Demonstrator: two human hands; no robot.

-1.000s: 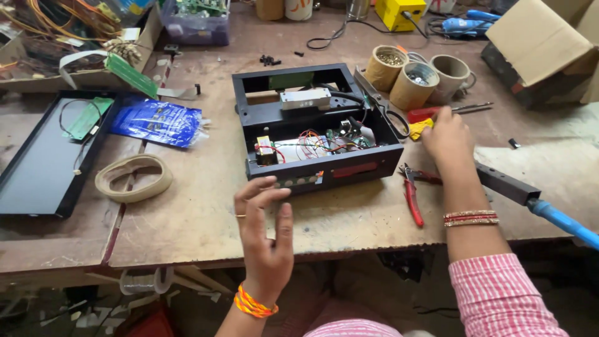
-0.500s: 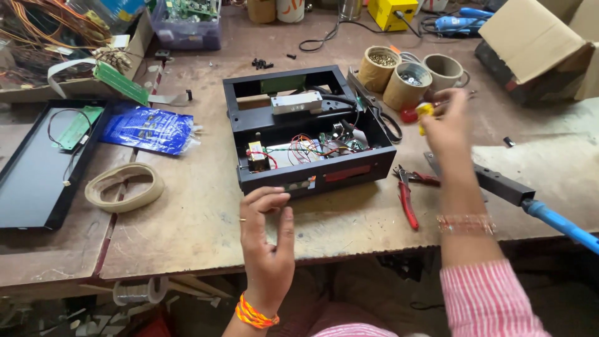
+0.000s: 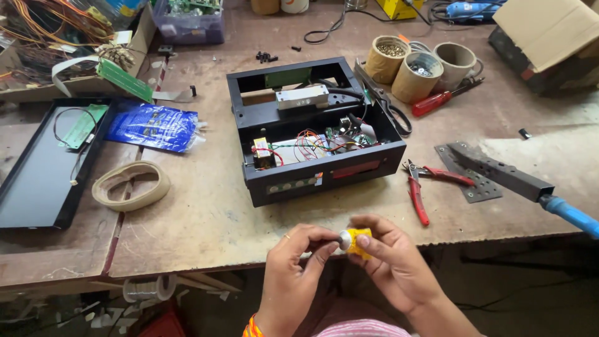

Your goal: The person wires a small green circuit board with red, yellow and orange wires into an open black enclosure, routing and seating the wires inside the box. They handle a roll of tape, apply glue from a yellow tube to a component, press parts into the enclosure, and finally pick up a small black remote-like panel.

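Observation:
My right hand (image 3: 392, 262) holds a small yellow cylinder with a silver end (image 3: 355, 240) just over the near edge of the wooden bench (image 3: 206, 212). My left hand (image 3: 293, 268) pinches the silver end of the same piece with thumb and forefinger. Beyond the hands sits an open black metal box (image 3: 315, 128) with a circuit board, coloured wires and a small metal block inside. Neither hand touches the box.
Red-handled pliers (image 3: 424, 184) and a perforated metal plate lie right of the box. Three cardboard tubes (image 3: 412, 75) and a red screwdriver (image 3: 437, 103) stand behind. A tape roll (image 3: 131, 184), a blue packet (image 3: 153, 128) and a black tray (image 3: 37, 162) are at left. A blue-handled tool (image 3: 568, 212) juts in at right.
My right hand came back from the cardboard tubes with the yellow piece. My left hand left the bench edge and met it in front of me.

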